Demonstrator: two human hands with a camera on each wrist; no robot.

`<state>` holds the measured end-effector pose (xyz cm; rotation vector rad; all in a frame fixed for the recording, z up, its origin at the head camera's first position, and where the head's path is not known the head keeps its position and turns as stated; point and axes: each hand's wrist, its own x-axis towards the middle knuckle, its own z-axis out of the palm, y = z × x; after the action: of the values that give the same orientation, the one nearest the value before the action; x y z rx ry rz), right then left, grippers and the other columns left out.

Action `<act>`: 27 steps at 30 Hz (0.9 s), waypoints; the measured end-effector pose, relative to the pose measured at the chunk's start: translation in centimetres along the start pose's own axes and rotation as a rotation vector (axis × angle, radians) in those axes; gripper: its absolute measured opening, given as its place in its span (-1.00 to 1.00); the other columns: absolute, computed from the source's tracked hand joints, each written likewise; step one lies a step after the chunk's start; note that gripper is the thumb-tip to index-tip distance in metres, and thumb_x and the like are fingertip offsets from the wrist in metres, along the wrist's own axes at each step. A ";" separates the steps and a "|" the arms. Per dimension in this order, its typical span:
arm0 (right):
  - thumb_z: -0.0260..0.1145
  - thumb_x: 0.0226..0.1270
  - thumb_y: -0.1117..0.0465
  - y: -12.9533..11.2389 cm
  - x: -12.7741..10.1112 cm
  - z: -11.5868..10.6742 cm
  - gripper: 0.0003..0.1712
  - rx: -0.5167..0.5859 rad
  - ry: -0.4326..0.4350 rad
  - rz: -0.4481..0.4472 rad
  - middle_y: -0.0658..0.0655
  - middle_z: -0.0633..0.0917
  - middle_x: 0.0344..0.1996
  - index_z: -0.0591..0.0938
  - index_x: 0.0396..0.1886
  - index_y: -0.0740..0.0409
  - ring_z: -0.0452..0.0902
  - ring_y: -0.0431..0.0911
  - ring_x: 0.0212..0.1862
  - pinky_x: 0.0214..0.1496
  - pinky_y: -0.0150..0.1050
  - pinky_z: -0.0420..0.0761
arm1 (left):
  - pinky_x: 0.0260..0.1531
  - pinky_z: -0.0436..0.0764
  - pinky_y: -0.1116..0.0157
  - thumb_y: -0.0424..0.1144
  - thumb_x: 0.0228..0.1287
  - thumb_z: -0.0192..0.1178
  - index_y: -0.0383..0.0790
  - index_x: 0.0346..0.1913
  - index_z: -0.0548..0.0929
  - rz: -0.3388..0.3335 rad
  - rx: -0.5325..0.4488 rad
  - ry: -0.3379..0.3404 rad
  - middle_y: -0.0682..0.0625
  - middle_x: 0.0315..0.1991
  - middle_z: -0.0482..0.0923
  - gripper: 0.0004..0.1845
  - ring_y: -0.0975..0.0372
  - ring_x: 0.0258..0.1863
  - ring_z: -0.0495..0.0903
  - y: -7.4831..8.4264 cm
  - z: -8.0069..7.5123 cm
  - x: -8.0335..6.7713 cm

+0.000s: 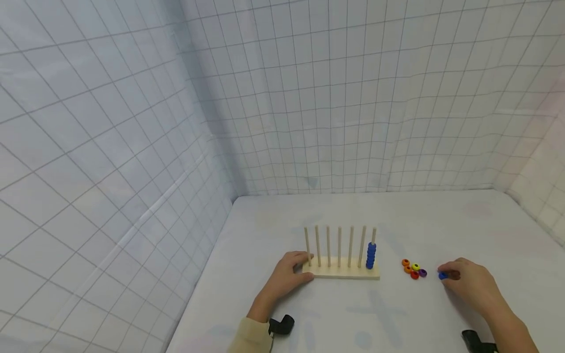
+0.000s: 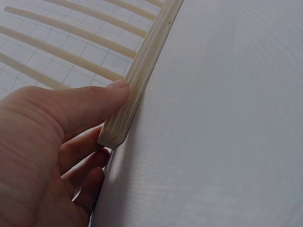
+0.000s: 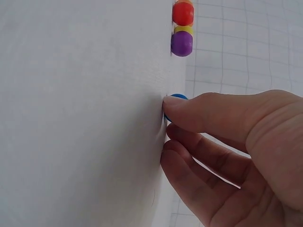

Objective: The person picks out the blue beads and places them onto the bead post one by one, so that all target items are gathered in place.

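A wooden peg stand with a row of upright pegs stands on the table, and a stack of blue beads fills much of its rightmost peg. My left hand grips the left end of its base, thumb on the front edge and fingers behind; the left wrist view shows the thumb pressed to the base's layered edge. Off to the right, my right hand pinches a single blue bead at the table surface. In the right wrist view the thumb partly covers that bead.
Between the stand and my right hand lies a small group of loose beads: orange, yellow, red and purple. Gridded white sheets hang behind and at both sides of the white table.
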<state>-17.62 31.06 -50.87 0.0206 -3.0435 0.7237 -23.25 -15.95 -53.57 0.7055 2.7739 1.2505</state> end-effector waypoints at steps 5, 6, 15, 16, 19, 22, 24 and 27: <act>0.52 0.10 0.30 -0.1 0.2 0.0 -0.74 0.007 0.016 0.000 0.19 0.68 -0.24 0.77 -0.17 0.25 0.61 0.11 -0.23 -0.21 0.11 0.59 | 0.31 0.36 0.01 -0.01 0.27 0.40 -0.01 0.32 0.61 0.009 0.015 0.004 0.04 0.28 0.51 -0.44 0.10 0.31 0.39 -0.1 -0.2 0.2; 0.52 0.10 0.30 -0.1 0.2 0.0 -0.73 0.007 0.018 0.002 0.20 0.68 -0.24 0.77 -0.17 0.24 0.61 0.12 -0.23 -0.21 0.12 0.59 | 0.31 0.36 0.01 -0.01 0.27 0.40 0.00 0.31 0.61 0.009 0.015 0.004 0.04 0.28 0.51 -0.44 0.10 0.31 0.39 -0.1 -0.2 0.3; 0.53 0.09 0.25 0.2 0.2 -0.2 -0.70 0.006 0.020 -0.001 0.19 0.71 -0.26 0.76 -0.15 0.23 0.61 0.16 -0.20 -0.19 0.14 0.57 | 0.32 0.35 0.04 -0.04 0.26 0.41 0.01 0.30 0.62 0.014 0.008 0.000 0.07 0.27 0.51 -0.46 0.13 0.31 0.39 0.2 -0.2 0.4; 0.53 0.09 0.24 0.3 0.2 -0.2 -0.70 0.007 0.019 -0.003 0.19 0.71 -0.26 0.76 -0.15 0.23 0.61 0.16 -0.20 -0.19 0.14 0.57 | 0.32 0.35 0.04 -0.04 0.26 0.41 0.01 0.31 0.62 0.013 0.008 -0.002 0.07 0.27 0.51 -0.46 0.13 0.31 0.39 0.3 -0.2 0.4; 0.54 0.10 0.23 0.3 0.0 -0.2 -0.68 0.009 0.019 -0.005 0.15 0.72 -0.29 0.75 -0.13 0.23 0.61 0.12 -0.22 -0.19 0.12 0.57 | 0.32 0.36 0.04 -0.03 0.25 0.42 0.01 0.30 0.62 0.016 0.013 -0.002 0.08 0.26 0.52 -0.45 0.13 0.30 0.40 0.3 0.0 0.4; 0.54 0.10 0.22 0.2 -0.1 -0.1 -0.68 0.008 0.021 0.002 0.08 0.71 -0.34 0.75 -0.13 0.20 0.59 0.04 -0.27 -0.24 0.05 0.57 | 0.31 0.36 0.04 -0.02 0.26 0.41 0.01 0.30 0.62 0.019 0.022 -0.001 0.07 0.26 0.53 -0.45 0.12 0.30 0.40 0.2 0.0 0.3; 0.54 0.10 0.21 0.2 -0.2 0.0 -0.68 0.007 0.023 0.000 0.05 0.71 -0.36 0.75 -0.13 0.18 0.57 0.01 -0.29 -0.29 0.00 0.56 | 0.31 0.36 0.04 -0.01 0.26 0.41 0.00 0.30 0.62 0.019 0.026 -0.003 0.06 0.26 0.53 -0.45 0.12 0.30 0.40 0.2 0.0 0.1; 0.54 0.10 0.21 -0.1 -0.2 0.3 -0.69 0.016 0.044 -0.004 0.06 0.73 -0.36 0.75 -0.13 0.17 0.59 0.04 -0.30 -0.30 0.01 0.57 | 0.30 0.37 0.01 -0.02 0.26 0.41 -0.03 0.30 0.62 0.021 0.022 0.000 0.02 0.26 0.53 -0.45 0.08 0.30 0.41 0.2 -0.2 -0.3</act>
<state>-17.43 30.84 -51.10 0.0103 -2.9950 0.7378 -22.98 -16.09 -53.33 0.7381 2.7918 1.2250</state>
